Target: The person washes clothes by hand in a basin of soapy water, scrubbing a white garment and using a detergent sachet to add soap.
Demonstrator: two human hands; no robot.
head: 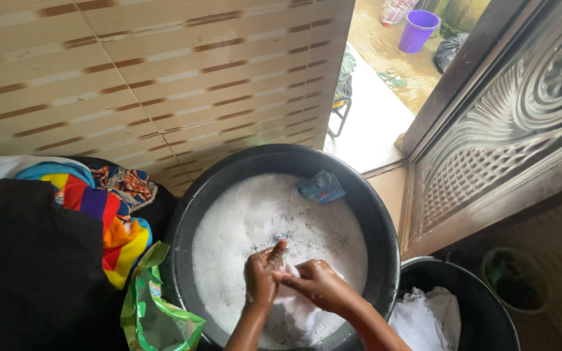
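A large black basin [378,214] holds foamy white wash water. Over its near side both my hands grip a wet white cloth [297,311] that hangs into the suds. My left hand [263,272] is closed on the cloth with its thumb up. My right hand [317,283] clutches the same cloth against it, knuckles touching. A blue soap wrapper [322,187] rests on the foam at the far rim.
Left of the basin lie a pile of colourful and black clothes [99,208] and a green detergent bag [154,312]. A second black basin [482,305] with white cloth stands at lower right. A carved door [508,130], a purple bucket [419,29] outside.
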